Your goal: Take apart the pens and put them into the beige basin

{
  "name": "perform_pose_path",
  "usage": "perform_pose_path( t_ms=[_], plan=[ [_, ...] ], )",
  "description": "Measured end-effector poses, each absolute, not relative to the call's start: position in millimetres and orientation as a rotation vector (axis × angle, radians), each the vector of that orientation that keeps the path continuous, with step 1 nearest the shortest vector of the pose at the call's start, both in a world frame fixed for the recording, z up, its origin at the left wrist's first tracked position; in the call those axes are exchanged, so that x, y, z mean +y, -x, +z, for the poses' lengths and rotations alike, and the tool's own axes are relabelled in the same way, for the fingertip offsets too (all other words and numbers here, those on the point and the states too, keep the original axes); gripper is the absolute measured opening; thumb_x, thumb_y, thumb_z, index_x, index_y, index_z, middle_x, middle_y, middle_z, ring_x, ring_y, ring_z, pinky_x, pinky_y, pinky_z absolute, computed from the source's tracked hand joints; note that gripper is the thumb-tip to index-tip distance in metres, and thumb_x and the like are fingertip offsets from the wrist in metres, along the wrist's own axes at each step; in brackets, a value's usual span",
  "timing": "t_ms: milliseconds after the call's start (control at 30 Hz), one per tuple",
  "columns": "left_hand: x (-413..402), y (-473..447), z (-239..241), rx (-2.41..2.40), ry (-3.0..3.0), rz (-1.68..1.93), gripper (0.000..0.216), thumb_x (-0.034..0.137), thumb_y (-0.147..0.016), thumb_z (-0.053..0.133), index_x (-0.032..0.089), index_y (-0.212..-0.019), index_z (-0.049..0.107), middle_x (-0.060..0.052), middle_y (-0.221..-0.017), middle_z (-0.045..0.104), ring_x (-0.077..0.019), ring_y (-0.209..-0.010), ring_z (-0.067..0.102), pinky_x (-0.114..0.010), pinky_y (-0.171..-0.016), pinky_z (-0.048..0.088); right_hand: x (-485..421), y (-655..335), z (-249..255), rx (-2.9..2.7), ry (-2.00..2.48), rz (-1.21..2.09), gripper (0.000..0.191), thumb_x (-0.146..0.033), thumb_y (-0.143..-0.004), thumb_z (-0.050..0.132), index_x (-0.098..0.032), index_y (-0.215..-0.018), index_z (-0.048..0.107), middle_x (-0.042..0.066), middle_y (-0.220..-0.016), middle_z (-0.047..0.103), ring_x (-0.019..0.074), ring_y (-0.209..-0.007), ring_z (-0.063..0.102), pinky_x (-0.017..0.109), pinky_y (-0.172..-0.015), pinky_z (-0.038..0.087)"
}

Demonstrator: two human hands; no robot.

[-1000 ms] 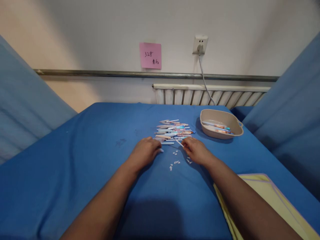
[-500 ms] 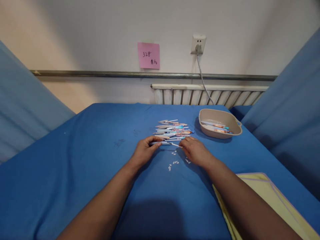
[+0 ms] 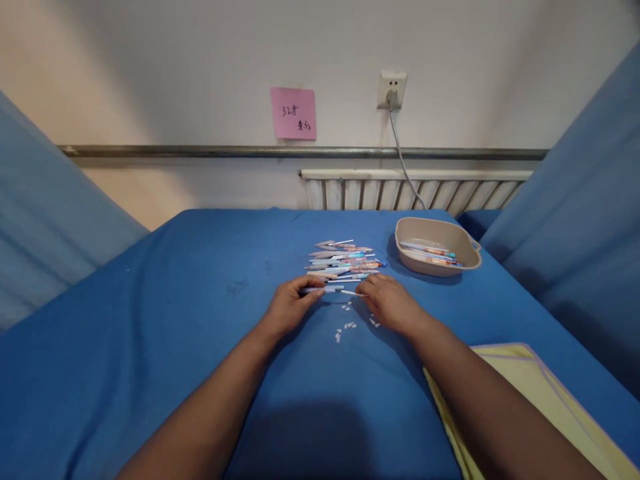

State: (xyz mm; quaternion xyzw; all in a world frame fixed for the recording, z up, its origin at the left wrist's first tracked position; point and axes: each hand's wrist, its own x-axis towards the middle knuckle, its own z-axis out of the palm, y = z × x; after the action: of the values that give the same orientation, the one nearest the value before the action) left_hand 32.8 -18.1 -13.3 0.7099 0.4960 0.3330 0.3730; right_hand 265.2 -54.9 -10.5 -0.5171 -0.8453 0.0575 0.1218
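My left hand (image 3: pixel 289 305) pinches a pen barrel (image 3: pixel 323 289) that lies level just above the blue cloth. My right hand (image 3: pixel 387 301) pinches a thin white refill (image 3: pixel 351 293) whose tip meets the barrel's right end. Both hands sit just in front of a pile of pens and refills (image 3: pixel 343 260). Several tiny white caps (image 3: pixel 346 326) lie scattered on the cloth between my wrists.
A beige oval tray (image 3: pixel 467 263) with a few pens stands at the right of the blue-covered table (image 3: pixel 175 320). A yellow cloth (image 3: pixel 535 393) lies at the near right. Blue partitions flank both sides; a radiator, cable and pink note are on the wall behind.
My left hand picked a pen barrel from the pile's near edge and raised it. My right hand brought the white refill leftward until its tip met the barrel's end.
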Motion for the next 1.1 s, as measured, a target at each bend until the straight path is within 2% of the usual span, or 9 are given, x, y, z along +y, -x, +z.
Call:
perform_pose_path(
  t_ms=[200,400,500,600,667,767,900,1033,1100],
  plan=[
    [-18,-31,-16,1.204,-1.963,0.759,0.024,0.034,-0.076,0.061,0.017,-0.092,0.068,-0.005,-0.094,0.069,-0.0206,-0.088,0.061,-0.034,-0.085,0.045,-54,-268,-18,-2.307,1.330,0.303,0.019,-0.020,-0.091,0.047,-0.020,-0.105,0.060,0.008,-0.099,0.062,0.0188,-0.094,0.056,0.029,-0.081,0.040],
    [-31,-48,-16,0.965,-1.675,0.532,0.032,0.042,-0.080,0.056,0.014,-0.094,0.064,-0.002,-0.077,0.062,-0.0096,-0.055,0.049,-0.023,-0.054,0.042,-56,-253,-25,-2.016,1.238,0.568,0.016,-0.026,-0.092,0.045,-0.020,-0.094,0.060,0.003,-0.087,0.064,0.0148,-0.082,0.059,0.026,-0.074,0.043],
    [-38,-55,-16,0.869,-1.599,0.521,0.033,0.045,-0.079,0.058,0.014,-0.087,0.062,-0.001,-0.074,0.058,-0.0073,-0.053,0.044,-0.021,-0.051,0.037,-61,-242,-23,-2.034,1.195,0.608,0.023,-0.030,-0.093,0.043,-0.019,-0.110,0.054,0.007,-0.100,0.063,0.0172,-0.094,0.058,0.031,-0.083,0.044],
    [-40,-56,-18,0.801,-1.549,0.484,0.033,0.046,-0.079,0.059,0.013,-0.084,0.061,0.001,-0.069,0.054,-0.0075,-0.053,0.043,-0.021,-0.051,0.035,-68,-236,-19,-2.033,1.119,0.706,0.043,-0.034,-0.092,0.045,-0.017,-0.131,0.037,0.012,-0.118,0.056,0.0191,-0.110,0.053,0.036,-0.094,0.041],
    [-38,-55,-20,0.761,-1.515,0.458,0.033,0.045,-0.080,0.060,0.013,-0.088,0.061,0.001,-0.067,0.053,-0.0083,-0.055,0.044,-0.022,-0.054,0.035,-72,-234,-16,-2.039,1.083,0.767,0.053,-0.036,-0.091,0.047,-0.017,-0.137,0.029,0.014,-0.125,0.052,0.0198,-0.116,0.049,0.037,-0.098,0.038],
    [-35,-52,-24,0.726,-1.439,0.465,0.031,0.042,-0.080,0.062,0.014,-0.092,0.061,0.001,-0.071,0.055,-0.0086,-0.059,0.046,-0.022,-0.057,0.036,-74,-236,-11,-1.998,1.027,0.866,0.053,-0.039,-0.092,0.045,-0.017,-0.138,0.029,0.014,-0.128,0.051,0.0205,-0.118,0.048,0.038,-0.099,0.037],
    [-30,-51,-24,0.748,-1.299,0.546,0.029,0.038,-0.080,0.065,0.015,-0.097,0.060,-0.001,-0.081,0.058,-0.0072,-0.060,0.048,-0.021,-0.059,0.037,-61,-258,-8,-1.709,1.015,0.929,0.038,-0.042,-0.093,0.039,-0.020,-0.124,0.047,0.009,-0.117,0.059,0.0191,-0.106,0.056,0.036,-0.092,0.042],
    [-27,-51,-22,0.764,-1.170,0.629,0.032,0.033,-0.079,0.067,0.015,-0.104,0.059,-0.002,-0.084,0.059,-0.0080,-0.061,0.050,-0.022,-0.059,0.039,-43,-297,-16,-1.622,1.233,0.850,0.021,-0.036,-0.084,0.054,-0.018,-0.092,0.060,0.001,-0.076,0.063,0.0134,-0.068,0.057,0.026,-0.066,0.045],
    [-26,-51,-23,0.768,-1.136,0.664,0.032,0.032,-0.078,0.068,0.015,-0.104,0.059,-0.003,-0.084,0.059,-0.0087,-0.061,0.051,-0.022,-0.058,0.040,-40,-310,-20,-1.808,1.383,0.822,0.011,-0.026,-0.080,0.057,-0.017,-0.084,0.062,-0.001,-0.070,0.062,0.0121,-0.063,0.055,0.023,-0.060,0.042]
  ],
)
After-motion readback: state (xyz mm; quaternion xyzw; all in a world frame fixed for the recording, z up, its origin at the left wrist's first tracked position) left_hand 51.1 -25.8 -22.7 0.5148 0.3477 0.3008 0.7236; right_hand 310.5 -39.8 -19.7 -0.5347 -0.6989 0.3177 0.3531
